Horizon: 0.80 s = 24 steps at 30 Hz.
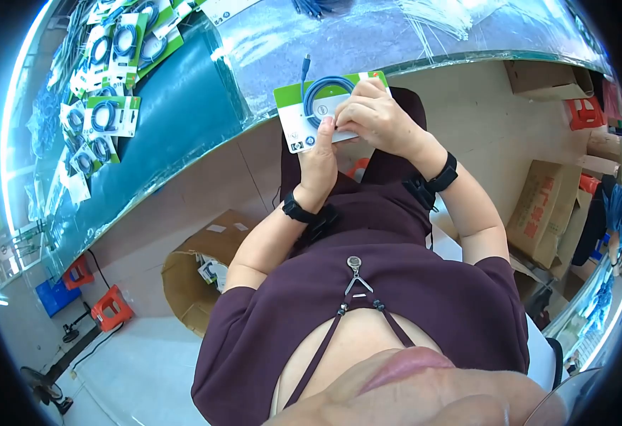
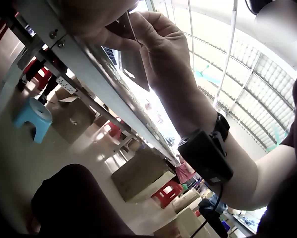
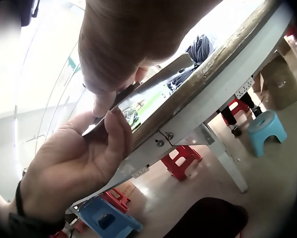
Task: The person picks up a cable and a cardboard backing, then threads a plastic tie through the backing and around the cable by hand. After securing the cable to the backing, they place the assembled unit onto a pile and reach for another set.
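A green-and-white backing card (image 1: pixel 289 113) is held in front of the body, just off the table's edge. On its face lies a coiled blue cable (image 1: pixel 309 99), one plug end (image 1: pixel 305 65) sticking up past the card's top edge. My left hand (image 1: pixel 317 165) grips the card's lower edge, thumb on the front and fingers behind, as the right wrist view shows. Bent over the right part of the coil, my right hand (image 1: pixel 378 119) pinches at the cable with curled fingers close to the left thumb. The hand itself hides what lies under those fingertips.
Several carded cables (image 1: pixel 105 117) lie on the green table mat (image 1: pixel 183 92) at left. White ties (image 1: pixel 438 18) are spread at the table's far side. An open cardboard box (image 1: pixel 183 284) stands below on the left, another carton (image 1: pixel 538 209) on the right. A blue stool (image 2: pixel 35 115) stands on the floor.
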Available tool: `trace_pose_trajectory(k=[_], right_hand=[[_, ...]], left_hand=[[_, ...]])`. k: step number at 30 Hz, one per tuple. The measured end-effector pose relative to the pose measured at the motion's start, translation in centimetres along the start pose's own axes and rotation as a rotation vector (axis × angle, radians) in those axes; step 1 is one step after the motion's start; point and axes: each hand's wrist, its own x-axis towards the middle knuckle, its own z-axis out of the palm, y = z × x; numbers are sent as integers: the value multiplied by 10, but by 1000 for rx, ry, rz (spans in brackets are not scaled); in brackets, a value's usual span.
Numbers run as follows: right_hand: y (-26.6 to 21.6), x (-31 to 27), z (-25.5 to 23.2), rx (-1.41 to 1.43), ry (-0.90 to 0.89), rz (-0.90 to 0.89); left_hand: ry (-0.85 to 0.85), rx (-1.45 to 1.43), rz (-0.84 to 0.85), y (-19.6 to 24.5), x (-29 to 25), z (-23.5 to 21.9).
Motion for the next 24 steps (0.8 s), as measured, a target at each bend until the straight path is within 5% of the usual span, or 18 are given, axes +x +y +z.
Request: trace_pose_trajectory(k=[10, 12, 14, 17, 22, 24], right_hand=[[13, 18, -31, -86, 74, -114], [43, 7, -49, 37, 352, 303], [86, -5, -69, -257, 466, 521], [122, -24, -93, -460, 258, 773], [122, -27, -95, -477, 239, 408], [108, -27, -101, -524, 71, 283]], left_hand=[[82, -32, 3, 16, 13, 13], [72, -19, -4, 19, 15, 14], [77, 7, -9, 20, 15, 16], [61, -15, -17, 15, 16, 17], [41, -22, -27, 14, 16, 20], [39, -22, -36, 15, 16, 19]])
